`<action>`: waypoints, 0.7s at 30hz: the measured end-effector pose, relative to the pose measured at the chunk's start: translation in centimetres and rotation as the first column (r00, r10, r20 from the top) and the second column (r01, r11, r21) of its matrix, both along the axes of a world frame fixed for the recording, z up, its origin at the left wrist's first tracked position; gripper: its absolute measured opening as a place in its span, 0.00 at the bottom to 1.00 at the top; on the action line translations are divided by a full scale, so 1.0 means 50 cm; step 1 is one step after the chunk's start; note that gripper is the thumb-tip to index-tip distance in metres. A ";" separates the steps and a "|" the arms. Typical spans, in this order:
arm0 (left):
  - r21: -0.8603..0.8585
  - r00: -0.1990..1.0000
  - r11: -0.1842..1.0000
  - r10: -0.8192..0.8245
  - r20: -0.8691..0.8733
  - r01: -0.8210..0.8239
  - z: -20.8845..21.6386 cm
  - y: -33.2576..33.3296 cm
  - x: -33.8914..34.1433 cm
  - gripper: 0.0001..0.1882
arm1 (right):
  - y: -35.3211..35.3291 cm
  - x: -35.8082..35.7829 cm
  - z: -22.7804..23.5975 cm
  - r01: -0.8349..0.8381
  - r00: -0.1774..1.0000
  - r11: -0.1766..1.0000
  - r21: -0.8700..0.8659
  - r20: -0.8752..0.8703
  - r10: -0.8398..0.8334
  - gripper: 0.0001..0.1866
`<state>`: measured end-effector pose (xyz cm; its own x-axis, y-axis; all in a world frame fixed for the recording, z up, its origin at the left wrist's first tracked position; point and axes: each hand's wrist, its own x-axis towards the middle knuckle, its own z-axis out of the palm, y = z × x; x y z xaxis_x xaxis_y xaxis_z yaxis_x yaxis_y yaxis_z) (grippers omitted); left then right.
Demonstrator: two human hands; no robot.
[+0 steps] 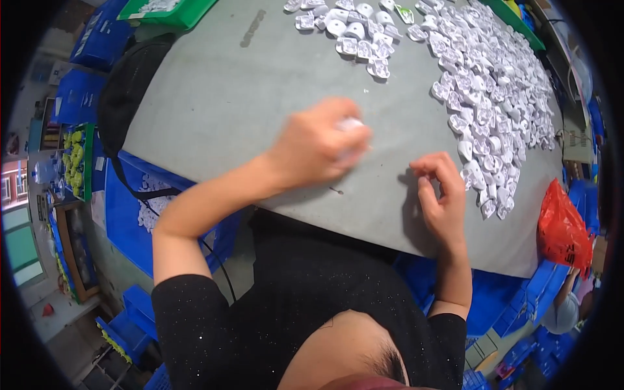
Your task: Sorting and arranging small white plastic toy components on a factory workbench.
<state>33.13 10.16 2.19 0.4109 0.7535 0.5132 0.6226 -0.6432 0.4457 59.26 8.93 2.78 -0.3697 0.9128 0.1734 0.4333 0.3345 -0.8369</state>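
My left hand [320,144] is closed in a fist above the grey tabletop [214,110], slightly blurred by motion. A bit of a white plastic part [350,123] shows between its fingers; most of the part is hidden. To the right, near the table's front edge, my right hand [443,195] has loosely bent fingers. A small gap separates its thumb from its index finger, and nothing is visible in it. Just beyond that hand spreads a big heap of small white plastic parts [491,110]. A smaller group of similar white parts [364,29] lies at the far middle of the table.
At the far left stands a green tray [188,16] with white pieces. A black bag [133,91] hangs at the table's left edge, above a blue bin [127,214] with white pieces. A red plastic bag [562,227] hangs at the right corner. Another green tray [520,29] borders the heap.
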 end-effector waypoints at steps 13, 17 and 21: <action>-0.309 -0.219 -0.156 0.958 0.183 -0.938 -0.370 -0.718 -0.878 0.19 | 0.085 -0.061 -0.007 -0.145 0.984 0.986 0.086 0.117 0.134 0.23; -0.480 -0.302 -0.226 0.949 0.088 -0.848 -0.403 -0.699 -0.912 0.19 | 0.202 -0.124 -0.033 -0.101 0.982 0.942 0.321 0.185 0.042 0.25; -0.023 0.079 0.096 0.914 0.397 -0.995 -0.190 -0.460 -0.792 0.15 | 0.253 -0.163 -0.058 -0.070 0.943 0.897 0.436 0.322 -0.083 0.18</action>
